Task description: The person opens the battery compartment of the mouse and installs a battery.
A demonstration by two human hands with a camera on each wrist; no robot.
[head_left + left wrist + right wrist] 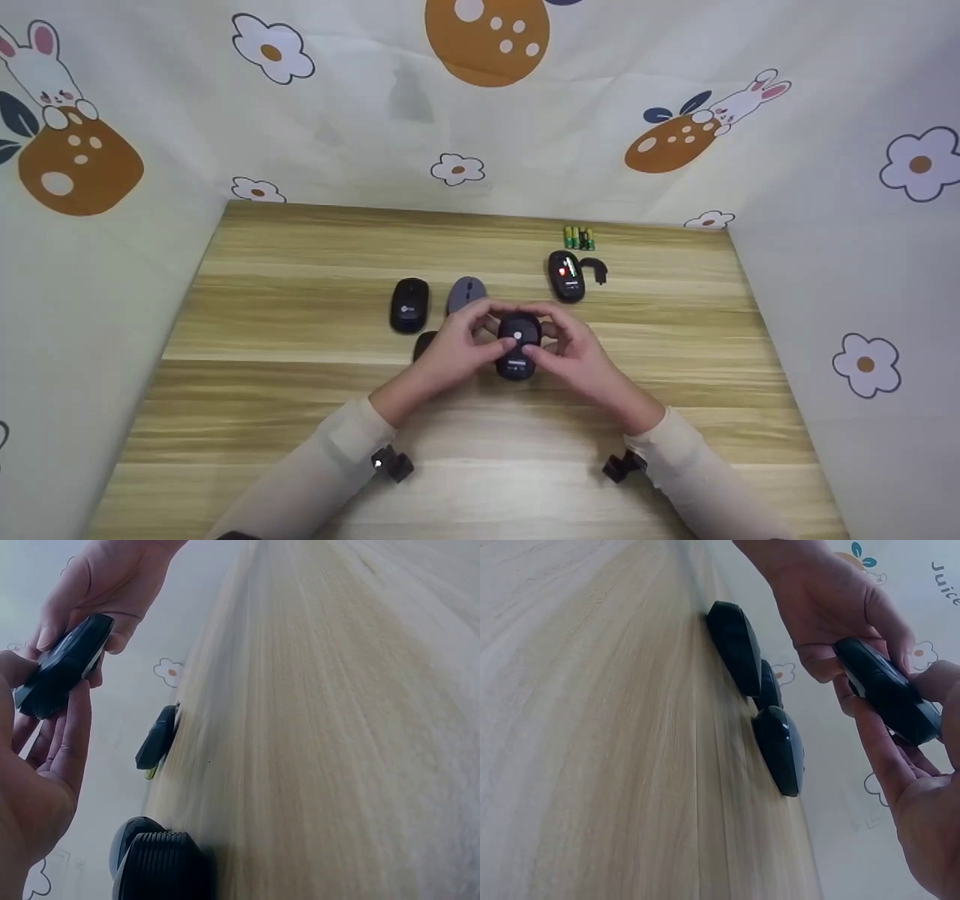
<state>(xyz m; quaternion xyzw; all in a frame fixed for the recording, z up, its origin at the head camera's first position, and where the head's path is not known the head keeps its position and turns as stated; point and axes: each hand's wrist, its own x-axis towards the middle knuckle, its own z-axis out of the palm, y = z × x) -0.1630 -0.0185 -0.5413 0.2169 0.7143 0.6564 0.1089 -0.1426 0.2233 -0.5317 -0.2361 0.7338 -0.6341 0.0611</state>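
Note:
Both hands hold a black computer mouse [516, 354], its underside turned up toward the head camera and a pale label near its lower end. The left hand [459, 337] grips its left side, thumb across the underside. On the other side the right hand [581, 352] grips it likewise, its thumb also on the underside. In the left wrist view the mouse [71, 664] is tilted and raised off the wooden table [315, 727]. The right wrist view shows fingers of both hands around the mouse [885, 686].
Left of the hands lie a black mouse [409, 306], a grey mouse [466, 291] and another dark mouse [424, 343] partly hidden by the left hand. Farther back sit an upturned mouse [566, 277], its detached cover [596, 270] and several green batteries [579, 238]. Patterned cloth walls [360, 127] surround the table.

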